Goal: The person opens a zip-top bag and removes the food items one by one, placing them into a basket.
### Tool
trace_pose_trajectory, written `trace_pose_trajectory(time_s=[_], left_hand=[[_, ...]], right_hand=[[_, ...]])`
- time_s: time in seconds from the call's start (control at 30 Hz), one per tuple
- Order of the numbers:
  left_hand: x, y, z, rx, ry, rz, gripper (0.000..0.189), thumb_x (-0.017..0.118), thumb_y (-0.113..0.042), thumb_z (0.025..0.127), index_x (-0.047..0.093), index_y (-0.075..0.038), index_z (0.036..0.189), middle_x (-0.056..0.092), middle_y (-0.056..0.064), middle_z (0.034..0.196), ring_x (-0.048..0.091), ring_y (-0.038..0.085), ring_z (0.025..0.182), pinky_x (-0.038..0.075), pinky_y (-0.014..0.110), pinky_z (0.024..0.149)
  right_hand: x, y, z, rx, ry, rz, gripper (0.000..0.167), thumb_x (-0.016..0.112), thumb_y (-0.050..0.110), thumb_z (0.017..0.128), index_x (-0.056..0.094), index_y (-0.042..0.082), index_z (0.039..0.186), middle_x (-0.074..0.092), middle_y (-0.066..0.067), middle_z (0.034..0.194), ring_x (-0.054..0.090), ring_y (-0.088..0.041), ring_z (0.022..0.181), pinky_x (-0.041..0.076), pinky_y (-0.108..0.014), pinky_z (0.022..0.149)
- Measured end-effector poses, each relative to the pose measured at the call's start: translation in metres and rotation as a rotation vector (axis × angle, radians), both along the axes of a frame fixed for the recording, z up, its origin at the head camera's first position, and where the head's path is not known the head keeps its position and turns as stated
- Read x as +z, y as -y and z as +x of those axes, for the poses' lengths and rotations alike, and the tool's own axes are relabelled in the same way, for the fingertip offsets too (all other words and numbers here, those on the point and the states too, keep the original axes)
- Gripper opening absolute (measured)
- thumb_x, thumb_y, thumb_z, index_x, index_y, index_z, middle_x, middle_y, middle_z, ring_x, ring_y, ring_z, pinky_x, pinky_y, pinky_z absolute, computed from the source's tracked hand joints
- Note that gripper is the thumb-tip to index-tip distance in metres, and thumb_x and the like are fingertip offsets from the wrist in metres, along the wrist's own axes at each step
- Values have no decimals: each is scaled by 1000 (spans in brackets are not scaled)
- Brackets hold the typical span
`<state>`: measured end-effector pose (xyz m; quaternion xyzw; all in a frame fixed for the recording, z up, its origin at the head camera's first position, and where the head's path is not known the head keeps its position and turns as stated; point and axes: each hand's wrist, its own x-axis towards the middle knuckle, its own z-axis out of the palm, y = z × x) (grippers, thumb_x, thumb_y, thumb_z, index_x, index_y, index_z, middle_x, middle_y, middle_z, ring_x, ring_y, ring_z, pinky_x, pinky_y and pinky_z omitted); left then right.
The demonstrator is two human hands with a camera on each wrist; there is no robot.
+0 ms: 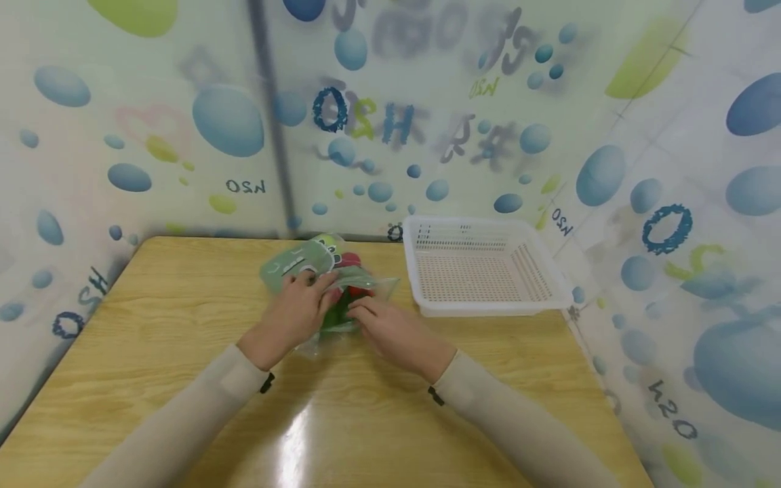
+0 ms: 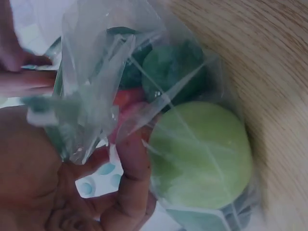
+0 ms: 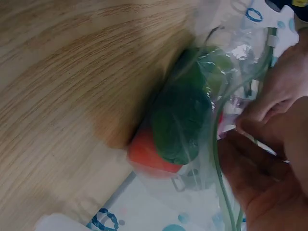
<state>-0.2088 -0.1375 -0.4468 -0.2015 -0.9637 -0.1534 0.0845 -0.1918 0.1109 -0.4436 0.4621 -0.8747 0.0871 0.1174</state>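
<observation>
"Hands first: left hand (image 1: 293,312) and right hand (image 1: 399,333), fingers pinching the mouth of a clear plastic bag (image 2: 91,62) with green seal (image 3: 216,149)."
"Lying where?"
"On the pale wooden bench (image 1: 366,420), just left of the white perforated plastic basket (image 1: 482,308)."
"Contents, from here?"
"Round pale-green piece (image 2: 199,156), dark-green piece (image 3: 180,122), smooth red piece (image 3: 149,150)."

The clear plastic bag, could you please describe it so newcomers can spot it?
On the wooden table, look left of the white basket. At the left hand is the bag; unlike the basket, it is see-through with green and red contents.
</observation>
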Motion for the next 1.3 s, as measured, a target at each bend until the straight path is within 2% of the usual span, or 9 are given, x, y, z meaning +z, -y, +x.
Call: trace_pose_trajectory(time_s=[0.23,0.47,0.73,0.87,0.97,1.03,1.13,1.23,1.3], left_hand=[[7,5,5,64,90,12,49,52,-30,125,61,-8,169,65,42,152,63,60,143,49,78,120],[10,10,10,99,92,0,49,55,-29,123,65,-3,164,68,46,142,67,61,132,56,76,113],[13,15,13,117,68,-2,41,66,-25,116,77,7,140,78,30,100,74,44,89,64,61,83],[14,19,15,135,110,30,30,67,-26,115,77,3,112,64,11,75,60,25,65,50,40,58],[14,20,19,162,131,22,29,68,-28,115,68,-6,97,56,7,71,53,22,60,41,34,53],[13,21,21,178,115,-12,31,70,-33,114,67,-6,97,61,11,78,60,27,66,50,41,57],[10,22,22,192,86,-44,36,73,-39,114,69,-6,102,71,25,111,69,43,97,61,62,79],[7,24,21,194,84,-52,43,72,-45,115,71,-2,118,62,34,151,62,56,135,56,85,101],[5,25,20,189,118,-30,47,70,-45,116,68,0,129,56,34,163,57,58,148,51,92,108]], right_hand=[[-11,19,-9,-178,20,127,34,74,26,117,73,10,147,74,-9,148,76,-26,136,71,-34,97],[-16,28,-11,-279,91,177,52,80,43,113,68,12,153,72,-15,154,78,-33,133,73,-42,92],[-23,40,-21,-329,136,226,68,83,50,109,62,13,162,68,-18,161,75,-32,140,72,-42,100],[-23,46,-25,-310,149,211,69,86,47,107,60,13,161,67,-19,161,76,-32,137,73,-41,91],[-24,50,-26,-287,146,220,70,87,45,106,59,14,162,68,-19,161,76,-36,137,73,-42,94],[-24,52,-28,-269,147,228,68,88,43,106,60,15,162,70,-19,159,78,-36,135,73,-43,96],[-24,52,-30,-238,168,233,62,88,40,107,64,16,159,72,-18,156,80,-34,132,72,-44,102],[-21,49,-32,-196,224,208,56,88,35,107,69,17,156,72,-17,158,79,-31,135,68,-43,111],[-20,46,-32,-162,260,176,55,88,32,108,70,17,157,69,-17,162,76,-31,141,65,-43,118]])
